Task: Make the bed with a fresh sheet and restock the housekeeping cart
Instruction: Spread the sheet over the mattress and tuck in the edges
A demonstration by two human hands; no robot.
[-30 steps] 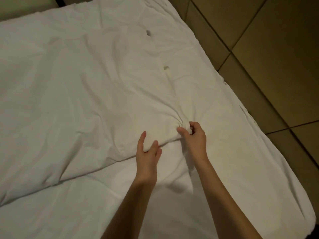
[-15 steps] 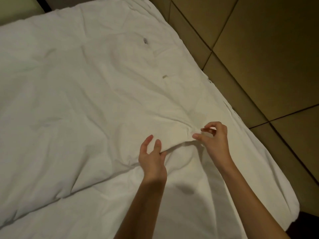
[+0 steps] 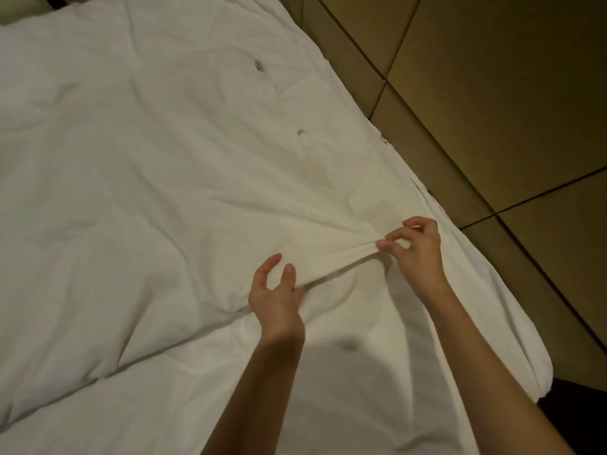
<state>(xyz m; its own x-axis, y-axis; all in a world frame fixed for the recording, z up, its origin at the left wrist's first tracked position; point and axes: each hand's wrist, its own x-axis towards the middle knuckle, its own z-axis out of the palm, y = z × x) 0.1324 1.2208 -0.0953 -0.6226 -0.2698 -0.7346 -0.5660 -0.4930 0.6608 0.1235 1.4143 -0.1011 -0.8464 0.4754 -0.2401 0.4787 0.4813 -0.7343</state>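
We judge spreading is in hand: our left hand [image 3: 277, 298] and right hand [image 3: 415, 249] each pinch the rumpled white cotton sheet [image 3: 147, 178]; next, pull outward evenly.

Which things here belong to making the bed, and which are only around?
Belongs to the job:
- white sheet, its raised fold pinched by both hands
- left hand
- right hand

Only around:
- tiled floor
- small dark marks on the sheet
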